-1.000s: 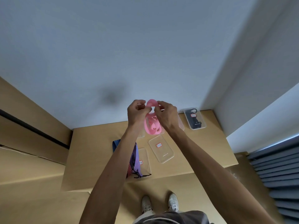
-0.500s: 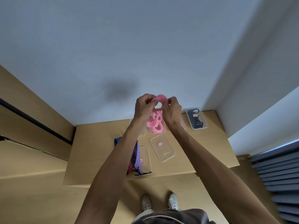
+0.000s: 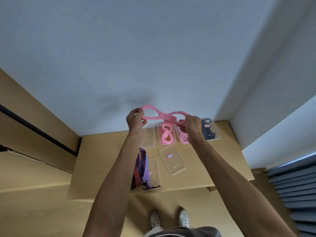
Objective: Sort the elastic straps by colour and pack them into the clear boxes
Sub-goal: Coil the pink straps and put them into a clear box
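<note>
A pink elastic strap (image 3: 163,115) is stretched in a figure-eight above the table. My left hand (image 3: 136,120) grips its left loop and my right hand (image 3: 193,124) grips its right end. Below it, a clear box (image 3: 167,133) holds a coiled pink strap, and a second box (image 3: 181,135) beside it also holds pink strap, partly hidden by my right wrist. A box with a black strap (image 3: 209,130) stands at the far right. Striped purple and red straps (image 3: 141,168) lie near the table's front, partly behind my left forearm.
Two clear lids with red labels (image 3: 171,159) (image 3: 153,171) lie on the wooden table (image 3: 106,159). Another clear box (image 3: 149,137) stands left of the pink ones. A white wall rises behind the table; dark blue panels (image 3: 294,183) are at the right.
My hands have moved apart, pulling the bunched pink strap out into a wide figure-eight. The view has shifted slightly.
</note>
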